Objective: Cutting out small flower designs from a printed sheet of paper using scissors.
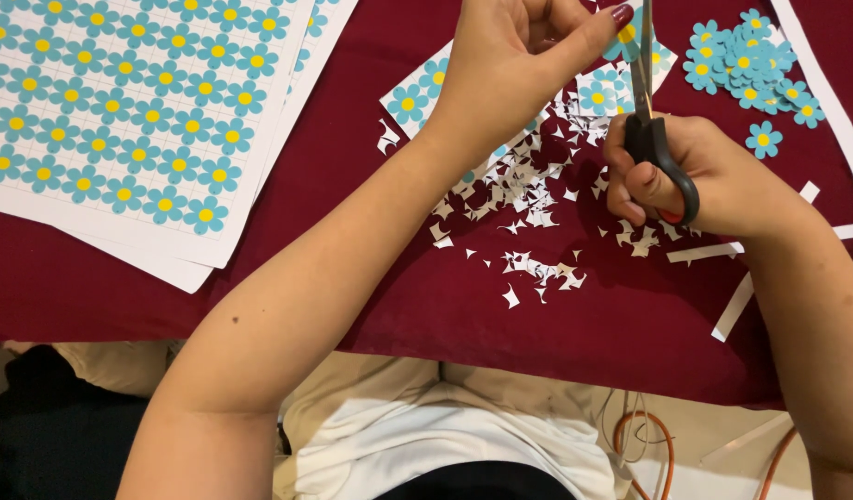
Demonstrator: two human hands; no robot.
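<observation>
My right hand (699,176) grips black-handled scissors (650,120), blades pointing up toward the top edge. My left hand (514,65) pinches a small piece of paper with a blue flower (627,35) right at the blades; most of that piece is hidden by the fingers. Under both hands lies a partly cut strip of paper (410,102) printed with blue flowers with yellow centres. White paper scraps (528,199) are scattered on the dark red cloth (352,268) below the hands.
A stack of uncut flower sheets (121,111) lies at the left. A pile of cut-out flowers (748,65) sits at the top right, beside long white paper strips (732,306). Orange cable (662,444) lies on the floor below.
</observation>
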